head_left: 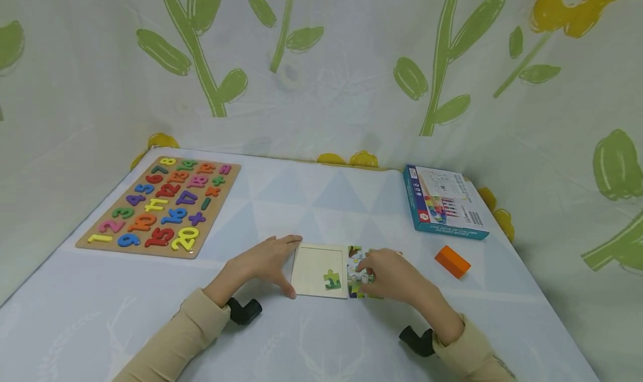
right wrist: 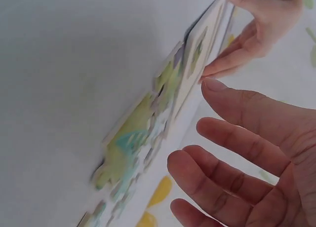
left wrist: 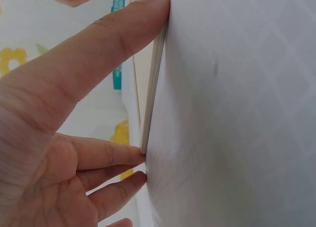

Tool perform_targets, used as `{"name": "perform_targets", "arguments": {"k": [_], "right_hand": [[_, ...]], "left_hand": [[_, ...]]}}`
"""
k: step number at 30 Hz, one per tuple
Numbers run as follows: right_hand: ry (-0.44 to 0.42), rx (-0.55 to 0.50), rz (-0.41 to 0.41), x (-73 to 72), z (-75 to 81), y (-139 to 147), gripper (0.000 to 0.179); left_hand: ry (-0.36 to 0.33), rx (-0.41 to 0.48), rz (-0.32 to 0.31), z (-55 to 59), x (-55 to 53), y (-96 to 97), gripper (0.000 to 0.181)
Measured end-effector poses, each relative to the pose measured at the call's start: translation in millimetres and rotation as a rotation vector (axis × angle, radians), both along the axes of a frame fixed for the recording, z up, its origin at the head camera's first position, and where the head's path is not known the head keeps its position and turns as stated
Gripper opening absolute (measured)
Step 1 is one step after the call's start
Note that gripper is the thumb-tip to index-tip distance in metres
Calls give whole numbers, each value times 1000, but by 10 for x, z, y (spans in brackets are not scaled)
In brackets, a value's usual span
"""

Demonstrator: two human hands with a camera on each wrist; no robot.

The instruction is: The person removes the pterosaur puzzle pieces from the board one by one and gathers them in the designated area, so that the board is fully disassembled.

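Observation:
A pale wooden puzzle tray (head_left: 308, 267) lies on the table, with a green jigsaw piece (head_left: 332, 280) inside at its lower right. My left hand (head_left: 262, 262) spans the tray's left side, thumb at the near corner and fingertips touching the far corner. Fairly straight fingers (left wrist: 106, 153) meet the tray's edge in the left wrist view. Against the right side lie several colourful jigsaw pieces (head_left: 354, 287), partly covered by my right hand (head_left: 394, 276). The right wrist view shows that hand's fingers (right wrist: 237, 138) loosely bent, apart from the pieces, with nothing between them.
An orange block (head_left: 453, 261) lies right of my right hand. Behind it is a flat blue-and-white box (head_left: 447, 202). A wooden number board (head_left: 208, 206) with coloured digits and signs sits at the left. A flower-patterned curtain (head_left: 341, 91) surrounds the table.

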State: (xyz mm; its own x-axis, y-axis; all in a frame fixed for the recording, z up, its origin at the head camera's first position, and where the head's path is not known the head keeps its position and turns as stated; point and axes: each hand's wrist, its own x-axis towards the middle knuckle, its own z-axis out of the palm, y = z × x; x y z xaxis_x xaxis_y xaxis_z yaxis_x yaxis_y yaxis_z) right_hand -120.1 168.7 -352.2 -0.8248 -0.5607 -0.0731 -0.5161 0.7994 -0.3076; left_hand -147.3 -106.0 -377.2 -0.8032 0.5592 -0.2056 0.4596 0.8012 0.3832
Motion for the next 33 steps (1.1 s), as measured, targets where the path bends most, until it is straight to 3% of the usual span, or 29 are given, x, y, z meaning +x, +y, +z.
{"name": "perform_targets", "arguments": {"k": [13,26,33], "right_hand": [[3,10,59,-77,4,-300,29],[-67,44,67,-136,-82,-523,33],[-24,75,127,-143,-109,-550,31]], "left_hand": [[16,-4,3,-15,-14,5,101],[14,-8,12,-34,-18,-2,102],[13,-5,10,-29,-18,-3,101]]}}
